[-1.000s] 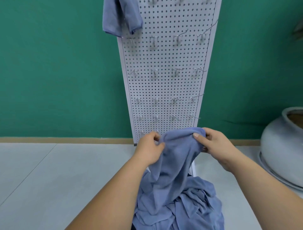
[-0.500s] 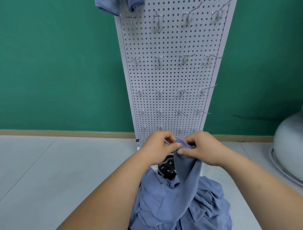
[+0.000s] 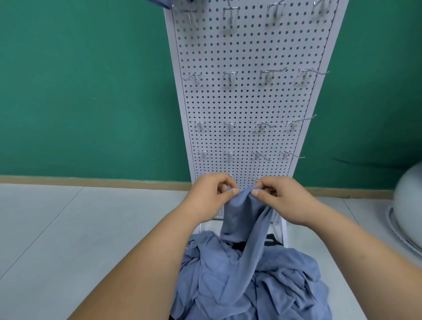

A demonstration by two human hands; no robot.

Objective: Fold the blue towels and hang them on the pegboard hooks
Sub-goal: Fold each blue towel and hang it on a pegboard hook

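Since half a second ago the two hands have parted slightly: the thumbs were almost meeting on the cloth, and now a short bridge of fabric shows between them. The view has also dropped, so the hung towel [image 3: 159,2] is only a blue sliver at the top edge, at the pegboard's upper left corner.

The left hand [image 3: 205,196] pinches the top edge of a blue towel [image 3: 242,219] between thumb and curled fingers. The right hand [image 3: 285,201] pinches the same edge just beside it, thumb on the near side. The hands are close but not touching. The towel is bunched at the grip and hangs down in a narrow fold, its lower part merging into the pile [image 3: 251,285] of crumpled blue towels on the floor [image 3: 68,228] between the forearms. One towel in the pile shows dark printed lettering near the left wrist. A dark object [image 3: 269,242] peeks out behind the pile; what it is cannot be told.

The white pegboard [image 3: 246,102] stands upright right behind the hands, against the green wall [image 3: 80,91]. Rows of bare metal hooks [image 3: 229,76] run across it. A wooden baseboard [image 3: 91,181] lines the bottom of the wall. A rounded grey vessel [image 3: 408,187] sits at the right edge, well apart from the pile.
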